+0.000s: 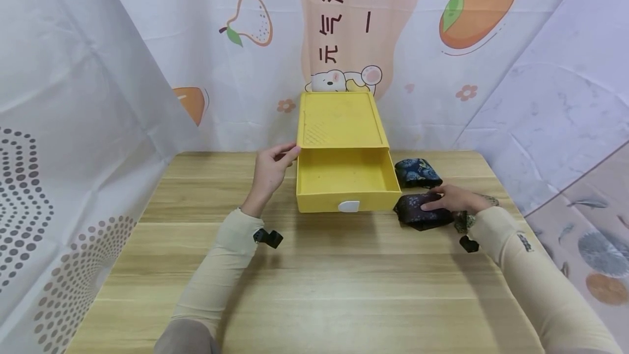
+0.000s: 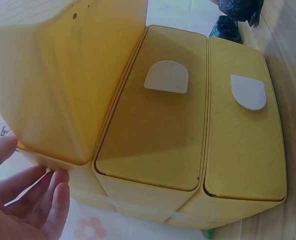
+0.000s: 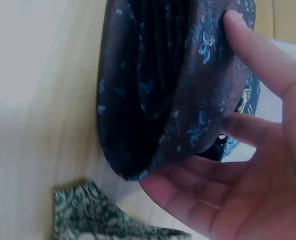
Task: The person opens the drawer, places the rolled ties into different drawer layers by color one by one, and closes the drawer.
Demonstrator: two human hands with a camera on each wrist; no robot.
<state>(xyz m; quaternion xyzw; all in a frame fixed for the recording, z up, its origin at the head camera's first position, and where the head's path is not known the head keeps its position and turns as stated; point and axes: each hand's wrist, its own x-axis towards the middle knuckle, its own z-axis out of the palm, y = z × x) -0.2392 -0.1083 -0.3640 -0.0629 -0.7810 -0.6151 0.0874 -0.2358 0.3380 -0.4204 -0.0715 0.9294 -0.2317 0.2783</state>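
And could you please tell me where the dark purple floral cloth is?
In the head view, the dark purple floral cloth is gripped by the right hand, just right of the open yellow drawer and in front of the blue floral cloth.

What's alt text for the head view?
A person's left hand touches a yellow drawer unit, its top drawer pulled open, while the right hand holds a dark folded cloth beside it. A blue patterned cloth lies behind, on a wood-grain table.
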